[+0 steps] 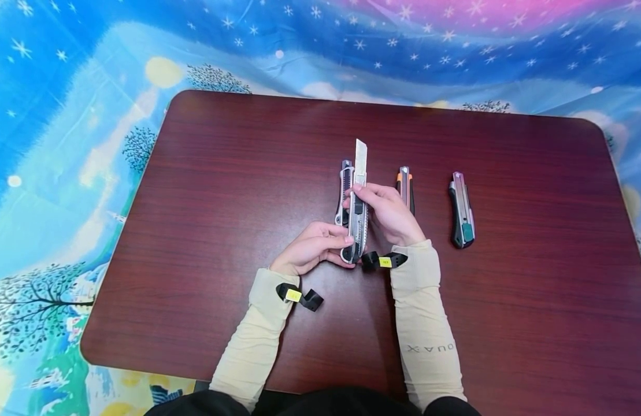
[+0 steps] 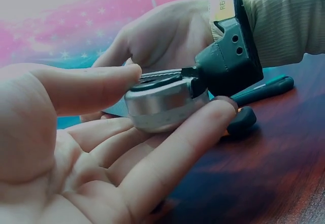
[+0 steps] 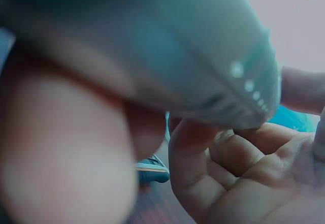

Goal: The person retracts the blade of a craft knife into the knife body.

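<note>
Both hands hold a silver utility knife (image 1: 358, 222) above the table, its wide blade (image 1: 360, 157) out and pointing away from the person. My left hand (image 1: 312, 245) pinches the butt end between thumb and fingers; the left wrist view shows that rounded metal end (image 2: 162, 107) close up. Higher on the body, near the black slider, my right hand (image 1: 393, 215) grips the knife with its thumb on top. In the right wrist view the knife's handle (image 3: 167, 56) looms large and blurred, with the left hand (image 3: 264, 173) beyond it.
Just behind the held knife lies another silver and black utility knife (image 1: 345, 184), partly covered. An orange and black one (image 1: 405, 182) is partly hidden by the right hand. Farther right lies one with a green slider (image 1: 462, 211). A patterned cloth (image 1: 278, 34) hangs behind the table (image 1: 206, 173).
</note>
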A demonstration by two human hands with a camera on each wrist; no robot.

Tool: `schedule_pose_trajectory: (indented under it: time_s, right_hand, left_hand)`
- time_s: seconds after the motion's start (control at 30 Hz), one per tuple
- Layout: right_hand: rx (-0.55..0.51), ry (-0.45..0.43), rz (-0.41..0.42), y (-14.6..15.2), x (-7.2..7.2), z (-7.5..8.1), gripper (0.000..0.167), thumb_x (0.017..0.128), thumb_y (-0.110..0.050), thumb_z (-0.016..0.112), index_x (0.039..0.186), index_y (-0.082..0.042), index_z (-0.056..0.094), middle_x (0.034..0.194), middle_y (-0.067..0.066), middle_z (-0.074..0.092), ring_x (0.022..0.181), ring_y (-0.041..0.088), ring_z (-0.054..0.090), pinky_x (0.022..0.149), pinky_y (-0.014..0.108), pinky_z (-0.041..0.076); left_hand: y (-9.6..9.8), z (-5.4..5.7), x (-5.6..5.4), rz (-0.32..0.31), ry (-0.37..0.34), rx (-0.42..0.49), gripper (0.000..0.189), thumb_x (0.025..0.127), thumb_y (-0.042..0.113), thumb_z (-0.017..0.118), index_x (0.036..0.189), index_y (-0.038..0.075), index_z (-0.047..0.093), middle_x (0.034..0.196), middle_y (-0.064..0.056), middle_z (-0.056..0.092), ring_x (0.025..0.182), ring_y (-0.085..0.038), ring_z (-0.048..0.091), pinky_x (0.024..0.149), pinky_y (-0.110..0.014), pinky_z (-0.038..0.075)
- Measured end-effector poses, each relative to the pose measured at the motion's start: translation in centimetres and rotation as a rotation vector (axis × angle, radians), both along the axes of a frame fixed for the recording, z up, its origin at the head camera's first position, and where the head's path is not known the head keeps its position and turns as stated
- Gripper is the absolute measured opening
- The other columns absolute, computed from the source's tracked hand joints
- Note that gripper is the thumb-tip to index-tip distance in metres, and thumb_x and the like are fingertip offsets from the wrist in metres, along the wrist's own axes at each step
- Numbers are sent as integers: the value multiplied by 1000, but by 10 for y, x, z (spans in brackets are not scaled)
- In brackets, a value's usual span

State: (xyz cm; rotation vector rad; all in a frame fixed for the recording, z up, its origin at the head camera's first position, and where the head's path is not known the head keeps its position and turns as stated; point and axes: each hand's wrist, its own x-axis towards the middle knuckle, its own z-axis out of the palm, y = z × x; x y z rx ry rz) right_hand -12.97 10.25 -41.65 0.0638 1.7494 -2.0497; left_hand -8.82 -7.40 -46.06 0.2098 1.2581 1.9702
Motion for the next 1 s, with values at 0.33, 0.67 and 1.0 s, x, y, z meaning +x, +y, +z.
schedule_pose_trajectory:
  time_s: [0.33, 0.67, 1.0]
  right_hand:
    - [-45, -5, 27, 2, 0, 1, 27, 99, -15, 53, 110, 8, 61, 82, -1, 70, 83, 14, 63, 72, 22, 54]
    - [-87, -31, 46, 3, 0, 3, 22, 99, -13, 54, 109, 2, 65, 86, 0, 71, 88, 16, 62, 76, 24, 52]
    - [-108, -57, 36, 3, 0, 3, 22, 98, -12, 55, 112, 2, 65, 91, 1, 71, 89, 12, 65, 76, 23, 53]
  left_hand:
    - [0, 0, -1, 14, -22, -10, 35, 95, 1, 50, 122, -23, 49, 95, -9, 71, 87, -18, 70, 83, -47, 59]
    - [-1, 0, 0, 27, -15, -15, 34, 95, 0, 50, 121, -22, 50, 93, -7, 71, 86, -16, 69, 85, -50, 58]
    - [-1, -1, 0, 31, -6, -42, 34, 95, 0, 51, 121, -21, 51, 93, -6, 71, 86, -16, 70, 84, -47, 59]
